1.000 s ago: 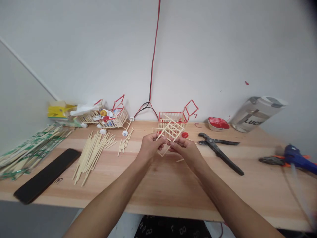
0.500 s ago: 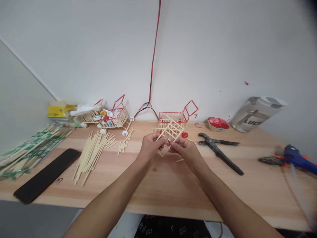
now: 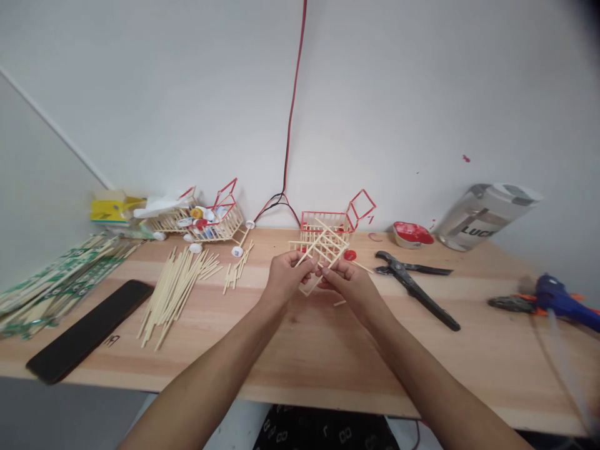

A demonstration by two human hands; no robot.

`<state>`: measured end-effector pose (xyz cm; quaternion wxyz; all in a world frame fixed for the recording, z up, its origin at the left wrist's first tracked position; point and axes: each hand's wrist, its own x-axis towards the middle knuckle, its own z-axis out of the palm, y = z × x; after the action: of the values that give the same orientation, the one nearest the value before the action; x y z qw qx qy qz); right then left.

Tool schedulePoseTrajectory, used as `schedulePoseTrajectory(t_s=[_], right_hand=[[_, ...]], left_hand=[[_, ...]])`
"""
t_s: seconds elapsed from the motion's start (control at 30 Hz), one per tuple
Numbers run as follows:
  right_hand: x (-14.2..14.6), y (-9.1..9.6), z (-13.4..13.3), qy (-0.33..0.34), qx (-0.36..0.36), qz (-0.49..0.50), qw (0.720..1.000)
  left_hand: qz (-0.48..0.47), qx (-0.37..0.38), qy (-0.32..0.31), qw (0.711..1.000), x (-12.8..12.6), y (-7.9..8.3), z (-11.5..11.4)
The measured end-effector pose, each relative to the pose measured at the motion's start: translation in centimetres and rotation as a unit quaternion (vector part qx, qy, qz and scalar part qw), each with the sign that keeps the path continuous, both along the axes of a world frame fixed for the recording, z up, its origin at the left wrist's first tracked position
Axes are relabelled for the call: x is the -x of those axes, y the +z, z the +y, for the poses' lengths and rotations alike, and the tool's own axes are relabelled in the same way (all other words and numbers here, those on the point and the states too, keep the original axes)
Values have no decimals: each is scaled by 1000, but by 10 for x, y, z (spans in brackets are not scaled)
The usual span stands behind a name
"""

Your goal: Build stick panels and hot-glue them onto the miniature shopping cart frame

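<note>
A small lattice frame of pale wooden sticks [image 3: 324,245] is held up over the middle of the wooden table [image 3: 300,350]. My left hand [image 3: 285,278] pinches its left side, fingers closed on the sticks. My right hand [image 3: 349,281] pinches the lower right part, fingers also closed. The frame is tilted, and its lower corner shows between my two hands. Right behind it stands a red stick basket [image 3: 328,220] with a red square handle.
Loose sticks [image 3: 175,287] and a black phone [image 3: 87,331] lie at left, wrapped chopstick packs [image 3: 51,284] at the far left. Black pliers [image 3: 415,284] lie at right, a blue glue gun [image 3: 557,300] at far right. A stick cart with bottle caps [image 3: 206,219], a red-paint dish [image 3: 412,232] and a tilted silver can [image 3: 485,212] stand at the back.
</note>
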<state>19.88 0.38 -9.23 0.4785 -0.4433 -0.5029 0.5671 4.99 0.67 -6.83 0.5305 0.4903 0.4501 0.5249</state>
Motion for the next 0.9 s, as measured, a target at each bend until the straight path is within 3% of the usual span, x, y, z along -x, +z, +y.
schedulePoseTrajectory(t_s=[0.3, 0.43, 0.53, 0.9], right_hand=[[-1, -2, 2, -20, 7, 28, 999], [-4, -4, 4, -37, 17, 22, 999], [-4, -4, 5, -39, 17, 13, 999], [-5, 0, 2, -46, 22, -12, 999]], left_hand=[[31, 9, -9, 999, 3, 1, 4], [141, -65, 63, 986, 12, 7, 6], [212, -130, 79, 965, 19, 12, 5], [275, -179, 90, 940, 16, 10, 2]])
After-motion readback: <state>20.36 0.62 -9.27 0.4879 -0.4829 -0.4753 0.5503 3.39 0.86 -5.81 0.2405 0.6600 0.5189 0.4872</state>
